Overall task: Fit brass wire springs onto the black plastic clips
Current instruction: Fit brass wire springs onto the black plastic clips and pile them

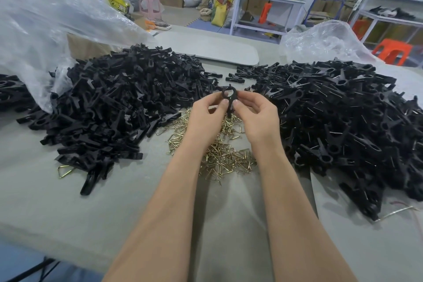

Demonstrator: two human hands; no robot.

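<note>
The left hand (pixel 207 117) and the right hand (pixel 256 114) are pinching one small black plastic clip with a round eye (pixel 229 96) between thumbs and fingertips. They are holding it raised above the loose heap of thin bent brass wire springs (pixel 219 146) lying on the grey table (pixel 68 201). Whether a spring is already sitting on the clip cannot be told. The clip is judged light, rigid and smooth, so it is best being gripped by its flat side faces just below the eye, leaving the spring seat exposed. The springs are judged stiff, elastic and prone to tangling, so each is best being lifted by one straight leg.
</note>
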